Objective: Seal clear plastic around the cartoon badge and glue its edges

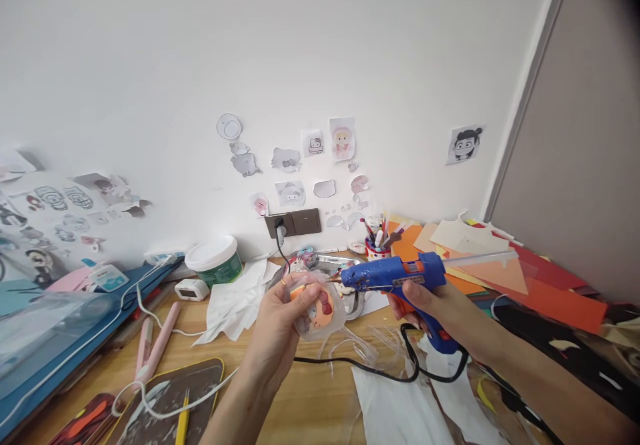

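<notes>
My left hand (pixel 279 328) pinches a translucent, rounded craft piece (pixel 327 321) with an orange and red cartoon figure on it, the thumb lying across its front. Wrapped round the handle of a blue hot glue gun (pixel 373 274) is my right hand (pixel 425 298). The gun points left, its nozzle at the upper right edge of the craft piece; whether they touch I cannot tell. A clear glue stick (pixel 483 258) juts from the gun's rear. From its handle a black cord (pixel 350 363) loops over the wooden table (pixel 295 405).
Behind my hands are a metal tray (pixel 356 305) and a pen cup (pixel 376 250). Coloured paper (pixel 560 305) is piled at right. White tissue (pixel 235 301), a lidded tub (pixel 214 261), a pink hair straightener (pixel 156 345) and a brown mat (pixel 170 391) with yellow tweezers (pixel 183 421) lie left.
</notes>
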Tool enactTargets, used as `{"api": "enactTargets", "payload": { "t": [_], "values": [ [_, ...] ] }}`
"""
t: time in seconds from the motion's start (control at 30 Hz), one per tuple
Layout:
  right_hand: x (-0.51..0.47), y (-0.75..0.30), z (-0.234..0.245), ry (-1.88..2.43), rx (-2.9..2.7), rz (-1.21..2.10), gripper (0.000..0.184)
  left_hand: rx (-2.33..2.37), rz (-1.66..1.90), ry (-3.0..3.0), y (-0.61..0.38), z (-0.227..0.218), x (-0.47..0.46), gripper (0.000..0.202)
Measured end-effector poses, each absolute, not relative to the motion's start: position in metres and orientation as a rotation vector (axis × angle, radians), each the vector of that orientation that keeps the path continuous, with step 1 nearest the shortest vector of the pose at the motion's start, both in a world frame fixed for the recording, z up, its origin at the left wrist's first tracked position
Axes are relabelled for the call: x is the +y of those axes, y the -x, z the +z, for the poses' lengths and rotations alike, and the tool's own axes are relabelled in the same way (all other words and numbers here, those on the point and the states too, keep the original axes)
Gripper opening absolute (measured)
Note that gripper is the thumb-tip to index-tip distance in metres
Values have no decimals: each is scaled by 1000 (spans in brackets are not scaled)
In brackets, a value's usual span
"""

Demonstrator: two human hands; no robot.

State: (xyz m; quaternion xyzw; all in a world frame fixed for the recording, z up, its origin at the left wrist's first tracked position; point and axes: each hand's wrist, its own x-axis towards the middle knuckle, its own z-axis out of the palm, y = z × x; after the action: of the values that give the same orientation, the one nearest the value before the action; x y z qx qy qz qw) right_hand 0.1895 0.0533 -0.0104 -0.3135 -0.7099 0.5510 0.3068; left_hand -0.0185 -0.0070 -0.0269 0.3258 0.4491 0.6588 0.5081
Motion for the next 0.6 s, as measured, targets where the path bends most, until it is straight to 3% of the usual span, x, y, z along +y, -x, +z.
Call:
{"api": "enactTargets", "payload": {
  "t": [0.37, 0.6],
  "values": [
    [46, -188, -9, 1049, -1877, 1233, 52, 1070, 1582, -805, 17, -27, -8, 21],
    [48, -189, -8, 984, -1870, 1294, 52, 1088, 1597, -793, 16, -25, -8, 25]
  ]
}}
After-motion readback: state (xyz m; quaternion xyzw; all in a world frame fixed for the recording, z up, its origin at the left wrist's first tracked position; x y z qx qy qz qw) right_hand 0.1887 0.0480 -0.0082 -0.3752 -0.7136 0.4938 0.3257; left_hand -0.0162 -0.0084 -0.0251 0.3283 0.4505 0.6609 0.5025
